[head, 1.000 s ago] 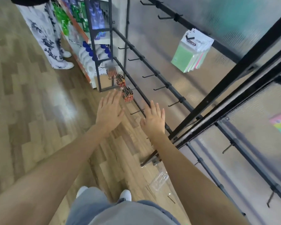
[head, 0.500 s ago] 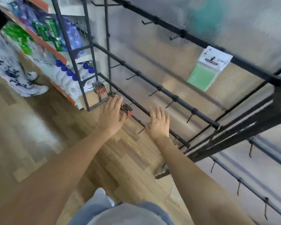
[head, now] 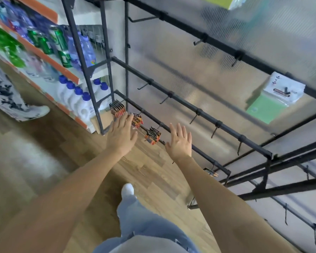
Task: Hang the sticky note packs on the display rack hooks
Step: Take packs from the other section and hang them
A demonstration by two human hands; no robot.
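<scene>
Two hands (head: 121,136) (head: 180,141), one green pack (head: 274,101)

Bottles (head: 61,46) on orange-edged shelves (head: 49,61); orange-black card packs (head: 153,136); wood floor (head: 44,154).

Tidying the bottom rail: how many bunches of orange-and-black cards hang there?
4 bunches: one at the far end, one by the left hand, one between the hands, one beside the right forearm. The arm may hide more.

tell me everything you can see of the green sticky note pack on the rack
The sticky note pack has a white header card with a dark printed label above a pale green pad, seemingly in clear wrap. It hangs from a black hook on a black rail, tilted in view. Only the hook visibly touches it.
</scene>
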